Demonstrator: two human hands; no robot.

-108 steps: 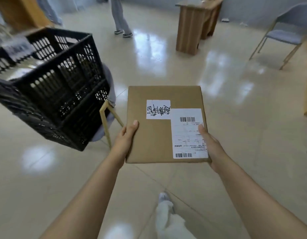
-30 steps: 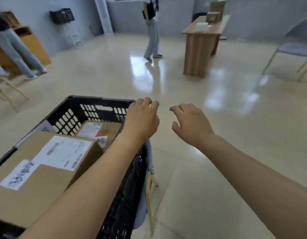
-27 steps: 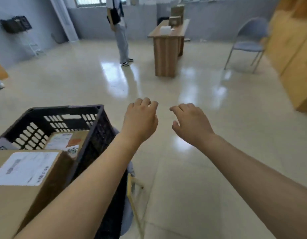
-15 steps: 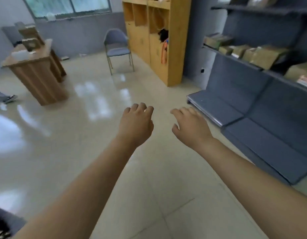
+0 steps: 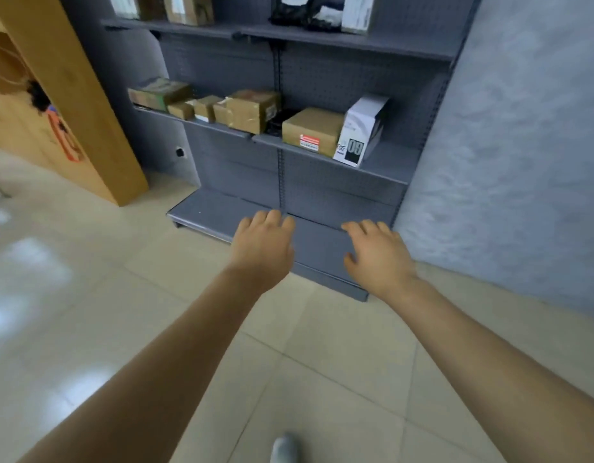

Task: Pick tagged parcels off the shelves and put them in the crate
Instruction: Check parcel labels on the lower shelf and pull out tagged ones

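Observation:
A grey metal shelf unit (image 5: 382, 162) stands ahead of me. Its middle shelf carries several cardboard parcels: a brown box with a red-and-white label (image 5: 314, 130), a taped brown box (image 5: 252, 108), small boxes (image 5: 202, 108) and a white box with a black label (image 5: 360, 128). More parcels (image 5: 188, 8) sit on the top shelf. My left hand (image 5: 262, 248) and my right hand (image 5: 377, 255) are stretched out in front of the bottom shelf, fingers apart, holding nothing. The crate is out of view.
A tall wooden cabinet (image 5: 72, 95) stands left of the shelves. A grey textured wall (image 5: 522, 162) runs on the right. The bottom shelf (image 5: 222, 212) juts out low over the beige tiled floor (image 5: 88, 312). My shoe (image 5: 284, 449) shows at the bottom.
I put the flat labelled parcel in the black crate, then turned right. The crate has left the view and the shelves now fill it, closer. Both hands stay empty.

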